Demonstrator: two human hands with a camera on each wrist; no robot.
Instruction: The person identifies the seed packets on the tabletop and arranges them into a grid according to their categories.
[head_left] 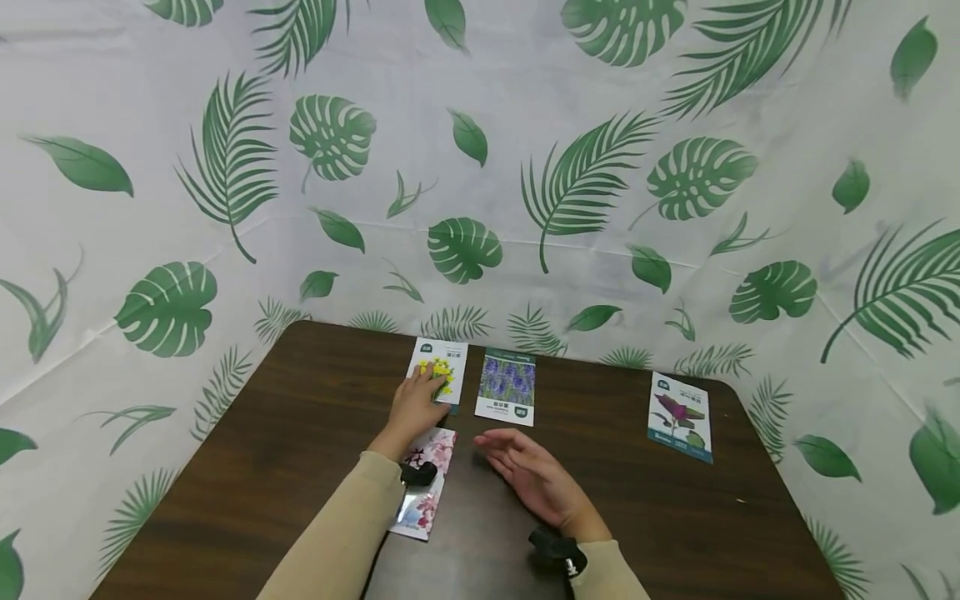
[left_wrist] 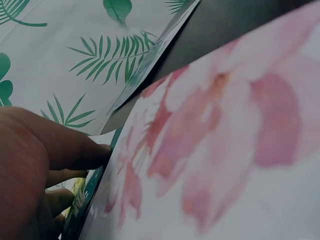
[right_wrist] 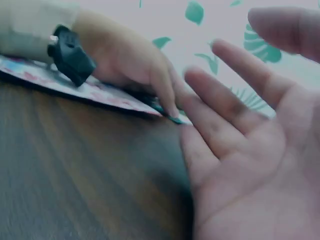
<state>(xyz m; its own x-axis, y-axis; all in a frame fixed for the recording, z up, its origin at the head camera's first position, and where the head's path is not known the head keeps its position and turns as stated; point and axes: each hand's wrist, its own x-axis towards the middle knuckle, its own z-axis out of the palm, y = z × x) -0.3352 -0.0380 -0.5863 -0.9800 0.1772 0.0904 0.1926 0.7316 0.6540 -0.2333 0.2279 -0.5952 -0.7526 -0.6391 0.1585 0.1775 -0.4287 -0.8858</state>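
Observation:
My left hand [head_left: 414, 410] rests on a flower packet with yellow blooms [head_left: 452, 360] near the table's far edge, its fingers spread over the front. In the left wrist view the left thumb [left_wrist: 82, 150] touches the packet's teal-edged end. Under the left wrist lies a packet printed with pink blossoms [head_left: 435, 452], partly hidden by the wrist and its strap; it fills much of the left wrist view. My right hand [head_left: 536, 475] hovers over the table with relaxed fingers and nothing in it, just below a packet with purple flowers [head_left: 507, 387].
A packet with a magenta flower [head_left: 680, 417] lies at the right side of the dark wooden table [head_left: 600, 417]. A white cloth with green leaves [head_left: 495, 192] hangs round the table's back and sides. Dark cameras [head_left: 557, 546] sit on both wrists, with cables trailing toward me.

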